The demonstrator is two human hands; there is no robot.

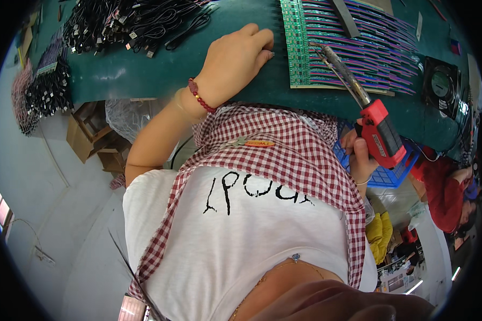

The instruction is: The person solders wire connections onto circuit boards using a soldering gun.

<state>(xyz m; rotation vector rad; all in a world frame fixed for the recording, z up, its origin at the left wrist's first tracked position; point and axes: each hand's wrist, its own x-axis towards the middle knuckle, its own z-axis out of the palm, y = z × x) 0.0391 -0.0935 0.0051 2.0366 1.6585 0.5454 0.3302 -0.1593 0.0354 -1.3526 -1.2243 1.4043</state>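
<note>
My right hand (360,158) is wrapped round the grip of a red and black soldering gun (383,136). Its long metal barrel points up and left, with the tip over a panel of small green circuit boards (298,59). Rows of thin purple, pink and black wires (359,61) run rightward from the boards. Left of the panel, my left hand (238,67) rests on the green tabletop with its fingers curled in. Whatever may be between thumb and forefinger is too small to make out. A flat grey metal bar (345,18) lies across the wires.
Bundles of black cables with plugs (128,27) lie at the far left, some hanging over the table (112,77) edge. A black fan-like device (442,83) stands at the right. Below are a blue basket (383,176), cardboard boxes (93,131) and another person in red (442,187).
</note>
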